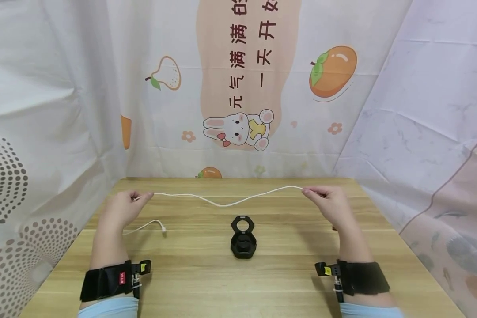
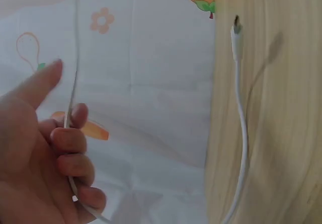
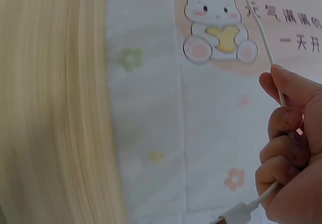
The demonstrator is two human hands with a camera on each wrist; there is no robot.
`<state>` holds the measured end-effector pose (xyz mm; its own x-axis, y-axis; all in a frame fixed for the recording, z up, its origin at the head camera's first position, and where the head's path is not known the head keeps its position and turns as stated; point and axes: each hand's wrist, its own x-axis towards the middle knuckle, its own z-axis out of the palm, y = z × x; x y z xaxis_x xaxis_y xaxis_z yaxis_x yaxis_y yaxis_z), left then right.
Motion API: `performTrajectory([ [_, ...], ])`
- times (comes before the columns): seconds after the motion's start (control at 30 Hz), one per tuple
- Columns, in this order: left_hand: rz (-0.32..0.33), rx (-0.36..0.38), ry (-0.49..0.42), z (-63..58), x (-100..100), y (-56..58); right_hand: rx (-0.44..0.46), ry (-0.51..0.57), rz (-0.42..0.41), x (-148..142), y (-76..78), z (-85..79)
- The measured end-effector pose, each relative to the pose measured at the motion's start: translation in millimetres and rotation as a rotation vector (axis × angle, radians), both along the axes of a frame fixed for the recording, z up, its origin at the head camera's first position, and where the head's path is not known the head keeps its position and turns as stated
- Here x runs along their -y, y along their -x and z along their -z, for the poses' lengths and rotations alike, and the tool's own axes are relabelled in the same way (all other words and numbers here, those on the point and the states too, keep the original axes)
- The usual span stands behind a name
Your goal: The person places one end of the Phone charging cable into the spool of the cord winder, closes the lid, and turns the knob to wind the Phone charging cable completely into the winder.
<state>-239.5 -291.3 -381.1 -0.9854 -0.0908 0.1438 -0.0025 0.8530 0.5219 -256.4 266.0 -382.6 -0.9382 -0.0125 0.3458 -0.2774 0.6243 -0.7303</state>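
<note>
A white charging cable [image 1: 222, 206] sags between my two raised hands, above the back part of the table. My left hand [image 1: 123, 208] holds it near one end, its fingers curled round it, while the thumb stands out straight in the left wrist view. Past that hand, a length with a small plug [image 2: 236, 45] hangs over the wood. My right hand [image 1: 331, 205] grips the cable between thumb and forefinger, the other fingers folded over it. Below this hand a wider white plug [image 3: 237, 214] sticks out, partly cut off by the frame.
On the middle of the wooden table [image 1: 206, 282] sits a small black hexagonal case [image 1: 243, 255], its lid tipped back with a round opening. A printed curtain [image 1: 151, 150] hangs behind the table, with more cloth at both sides.
</note>
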Motion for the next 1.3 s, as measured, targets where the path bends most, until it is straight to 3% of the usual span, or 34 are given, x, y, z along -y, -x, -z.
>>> performTrajectory([
  [0.1,0.03,0.075,-0.011,6.5,3.7,2.8,0.012,0.061,-0.073,17.0,1.6,-0.5],
  [0.27,0.048,0.101,0.009,12.4,7.1,5.3,0.024,0.119,-0.185,44.4,2.0,-4.2],
  [0.43,0.055,0.19,-0.018,15.0,9.1,5.0,0.005,0.128,-0.299,73.4,1.0,-6.9],
  [0.63,0.075,0.255,-0.084,13.4,4.9,5.1,0.001,0.14,-0.334,101.4,-5.8,-7.4],
  [0.73,0.092,0.206,-0.102,8.4,-1.2,5.2,0.003,0.129,-0.344,110.3,-8.9,-6.8],
  [0.83,0.108,0.107,-0.128,0.6,-11.1,4.0,0.016,0.135,-0.361,116.2,-11.8,-6.7],
  [1.03,0.129,-0.05,-0.245,-19.4,-42.5,-4.4,0.025,0.131,-0.373,123.3,-14.7,-8.2],
  [1.17,0.239,-0.136,-0.365,-25.8,-72.4,-5.9,0.014,0.131,-0.392,127.0,-14.8,-8.5],
  [1.3,0.39,-0.159,-0.421,-25.1,-107.4,-5.2,0.022,0.142,-0.408,129.3,-15.8,-7.4],
])
